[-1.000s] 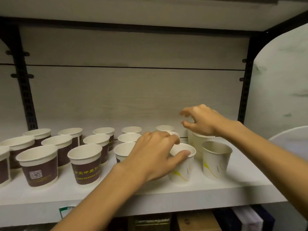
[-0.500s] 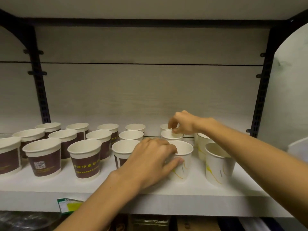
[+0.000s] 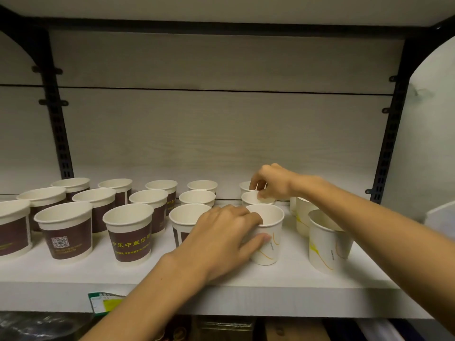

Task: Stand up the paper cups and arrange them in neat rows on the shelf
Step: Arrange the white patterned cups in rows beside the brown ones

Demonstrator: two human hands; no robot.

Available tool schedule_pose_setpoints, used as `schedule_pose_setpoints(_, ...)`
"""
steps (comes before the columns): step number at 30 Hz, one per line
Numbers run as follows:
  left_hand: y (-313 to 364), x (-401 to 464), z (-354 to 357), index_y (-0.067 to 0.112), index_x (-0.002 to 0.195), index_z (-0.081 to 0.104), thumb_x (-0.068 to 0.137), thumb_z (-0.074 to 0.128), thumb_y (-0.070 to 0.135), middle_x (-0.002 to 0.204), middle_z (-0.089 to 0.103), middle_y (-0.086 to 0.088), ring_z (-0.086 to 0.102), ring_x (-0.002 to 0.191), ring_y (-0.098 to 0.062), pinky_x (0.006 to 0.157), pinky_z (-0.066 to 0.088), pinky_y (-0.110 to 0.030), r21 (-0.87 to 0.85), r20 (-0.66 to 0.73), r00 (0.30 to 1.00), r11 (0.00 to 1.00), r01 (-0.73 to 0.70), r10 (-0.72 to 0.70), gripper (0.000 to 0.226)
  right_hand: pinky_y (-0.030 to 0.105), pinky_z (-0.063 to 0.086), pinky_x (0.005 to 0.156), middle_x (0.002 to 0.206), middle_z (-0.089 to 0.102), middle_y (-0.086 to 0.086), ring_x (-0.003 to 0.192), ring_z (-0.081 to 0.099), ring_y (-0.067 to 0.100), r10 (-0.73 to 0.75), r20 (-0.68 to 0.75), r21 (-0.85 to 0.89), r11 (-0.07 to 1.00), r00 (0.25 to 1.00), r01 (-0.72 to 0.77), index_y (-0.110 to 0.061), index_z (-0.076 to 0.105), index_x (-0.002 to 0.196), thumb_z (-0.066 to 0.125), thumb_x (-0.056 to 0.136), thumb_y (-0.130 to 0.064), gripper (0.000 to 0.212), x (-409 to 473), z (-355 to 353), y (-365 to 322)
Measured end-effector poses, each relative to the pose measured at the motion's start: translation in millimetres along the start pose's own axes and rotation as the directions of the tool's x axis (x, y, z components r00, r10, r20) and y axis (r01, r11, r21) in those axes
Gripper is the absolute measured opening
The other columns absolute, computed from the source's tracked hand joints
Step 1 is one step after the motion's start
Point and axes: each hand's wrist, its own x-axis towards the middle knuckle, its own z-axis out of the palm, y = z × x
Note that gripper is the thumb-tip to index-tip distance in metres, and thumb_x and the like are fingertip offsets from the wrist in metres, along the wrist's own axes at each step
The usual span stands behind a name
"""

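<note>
Care suits this step: left hand [image 3: 221, 238] grasping the near white yellow-swirled paper cup [image 3: 268, 236] and right hand [image 3: 272, 182] pinching the plain white paper cup [image 3: 253, 199] behind should nudge both gently into line on the white shelf [image 3: 246, 286].

I saw matt paper cups [image 3: 128, 231] with smooth rolled rims, the left ones wrapped in dull brown printed bands, the right white cups [image 3: 269, 233] carrying thin yellow lines. The shelf board [image 3: 246, 299] looked like smooth matt white laminate. The back panel [image 3: 221, 134] showed pale wood grain, unpolished. The uprights [image 3: 57, 119] were black painted metal, slotted, with a slight sheen.
</note>
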Motion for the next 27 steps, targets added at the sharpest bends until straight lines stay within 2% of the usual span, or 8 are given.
schedule_pose_setpoints(7,-7.0,-2.3,-2.4,0.028,0.116,0.056,0.094,0.039,0.054,0.115,0.063,0.003,0.056,0.108,-0.022,0.079,0.043,-0.035,0.025,0.004,1.000,1.000,-0.006,0.006,0.039,0.022,0.043,0.074,0.110,0.069,0.014,0.090,0.059,0.022,-0.001,-0.014,0.007,1.000,1.000,0.001,-0.009,0.068,0.111,0.063,0.081,-0.010,0.031,-2.4,-1.1,-1.2)
schedule_pose_setpoints(11,-7.5,-1.2,-3.5,0.027,0.114,0.058,0.094,0.039,0.052,0.112,0.064,0.003,0.057,0.106,-0.022,0.075,0.042,-0.034,0.009,-0.005,1.000,1.000,-0.020,0.020,0.037,0.023,0.045,0.076,0.110,0.070,0.013,0.091,0.059,0.022,-0.001,-0.024,0.023,1.000,1.000,0.001,-0.010,0.068,0.111,0.063,0.081,-0.010,0.031,-4.0,-1.2,-3.1)
schedule_pose_setpoints(16,-5.3,0.2,-2.7,0.026,0.109,0.059,0.095,0.039,0.049,0.108,0.065,0.002,0.057,0.103,-0.024,0.073,0.041,-0.034,-0.001,-0.027,0.999,0.999,-0.047,0.047,0.034,0.029,0.049,0.087,0.112,0.069,0.011,0.104,0.062,0.025,0.000,-0.046,0.037,0.999,0.999,0.002,-0.009,0.068,0.112,0.064,0.081,-0.010,0.031,-4.5,-0.9,-3.7)
schedule_pose_setpoints(20,-4.9,-1.3,-1.6,0.026,0.107,0.060,0.092,0.033,0.051,0.107,0.065,0.004,0.059,0.101,-0.024,0.073,0.044,-0.035,-0.009,-0.039,0.997,0.998,-0.061,0.060,0.040,0.025,0.047,0.082,0.110,0.070,0.010,0.102,0.063,0.024,-0.007,-0.063,0.046,0.999,0.998,0.010,-0.009,0.070,0.107,0.063,0.080,-0.008,0.028,-2.2,2.1,-2.2)
schedule_pose_setpoints(24,-1.5,-2.1,-1.1,0.026,0.105,0.060,0.094,0.036,0.049,0.104,0.066,0.003,0.059,0.100,-0.023,0.073,0.046,-0.035,-0.051,-0.043,0.997,0.997,-0.064,0.062,0.036,0.029,0.052,0.081,0.107,0.070,0.012,0.092,0.064,0.024,-0.008,-0.050,0.055,0.998,0.999,0.011,-0.009,0.070,0.103,0.062,0.079,-0.006,0.025,-0.2,4.3,-2.5)
schedule_pose_setpoints(27,1.4,-1.0,0.6,0.027,0.104,0.060,0.093,0.035,0.050,0.102,0.066,0.003,0.059,0.099,-0.022,0.071,0.045,-0.035,-0.054,-0.061,0.996,0.996,-0.068,0.065,0.036,0.030,0.053,0.081,0.106,0.070,0.012,0.094,0.065,0.026,-0.016,-0.052,0.047,0.999,0.999,0.018,-0.009,0.070,0.102,0.063,0.078,-0.006,0.025,-0.3,5.0,-3.3)
